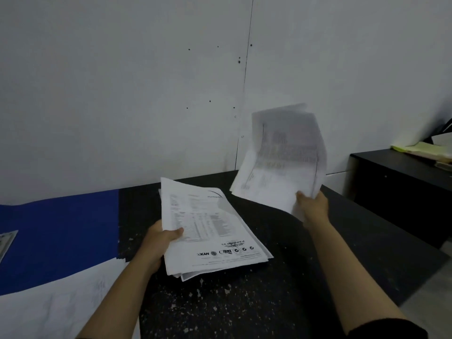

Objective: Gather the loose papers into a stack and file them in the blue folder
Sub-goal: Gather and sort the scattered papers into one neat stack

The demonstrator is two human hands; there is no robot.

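I see the blue folder [61,236] lying open at the table's [269,302] far left, a loose sheet [61,309] overlapping its near edge. My left hand [159,241] grips the stack [210,228] by its left edge, thumb on top. My right hand [313,206] holds blurred papers [283,162] raised above the table, right of the stack.

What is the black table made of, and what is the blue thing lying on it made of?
The black table looks like dark painted wood or board, matte and worn: pale chips and specks show through its surface. It could also be laminate.

The blue folder looks like thin card or plastic sheet, smooth and flat with an even colour. The picture is too soft to tell which.
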